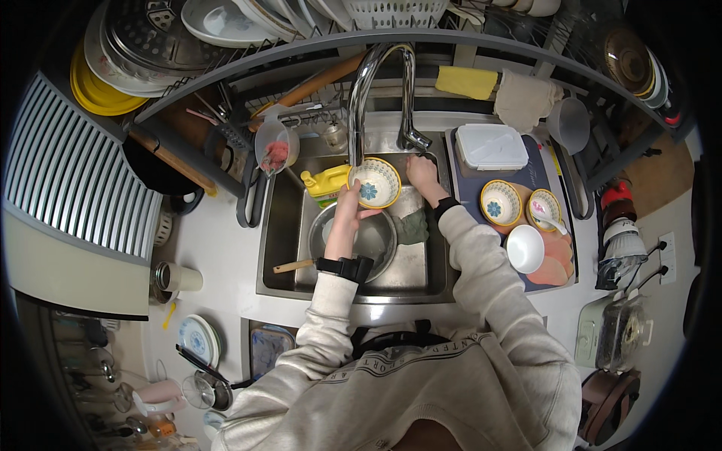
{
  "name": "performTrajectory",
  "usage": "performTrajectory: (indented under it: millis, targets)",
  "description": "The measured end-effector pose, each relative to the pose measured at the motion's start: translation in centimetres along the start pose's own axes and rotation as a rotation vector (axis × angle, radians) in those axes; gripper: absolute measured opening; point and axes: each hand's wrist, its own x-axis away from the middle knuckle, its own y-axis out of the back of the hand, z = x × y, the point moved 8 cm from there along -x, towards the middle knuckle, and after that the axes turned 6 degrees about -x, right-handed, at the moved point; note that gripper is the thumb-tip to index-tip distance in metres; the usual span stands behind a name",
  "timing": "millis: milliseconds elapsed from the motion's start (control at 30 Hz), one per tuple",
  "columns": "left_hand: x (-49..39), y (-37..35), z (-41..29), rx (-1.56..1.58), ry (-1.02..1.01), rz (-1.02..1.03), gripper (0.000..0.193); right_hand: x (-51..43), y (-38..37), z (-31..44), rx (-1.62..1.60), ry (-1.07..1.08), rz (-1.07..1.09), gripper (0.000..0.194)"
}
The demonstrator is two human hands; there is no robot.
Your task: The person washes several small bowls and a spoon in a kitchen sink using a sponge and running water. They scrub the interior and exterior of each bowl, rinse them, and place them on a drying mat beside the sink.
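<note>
My left hand (348,209) holds a patterned bowl (383,179) with a yellow rim and a blue flower inside, tilted towards me under the spout of the chrome gooseneck faucet (369,73). At the sink's back right rim, just below the faucet's base, my right hand (423,176) has its fingers curled; what they touch is hidden. Beneath the bowl, a metal pan (375,253) with a wooden handle (294,265) rests in the steel sink (287,225). A yellow bottle (330,181) stands behind the pan, and a dark green cloth (413,227) lies right of it.
On a dark mat (468,186) right of the sink are a lidded white container (492,147), two patterned bowls (500,203) and a white bowl (525,249). A dish rack rail (451,38) arches across the back. A clear plastic cup (276,144) hangs at back left.
</note>
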Motion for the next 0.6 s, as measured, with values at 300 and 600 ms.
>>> performTrajectory:
  millis: [300,600]
  targets:
    - [-0.3,0.2,-0.3,0.025,0.000,0.008,0.039,0.1,-0.5,-0.2,-0.022,0.069,-0.006,0.021]
    - [-0.4,-0.3,-0.2,-0.025,-0.022,-0.024,0.038,2.4,3.0,-0.2,-0.027,-0.156,-0.049,0.044]
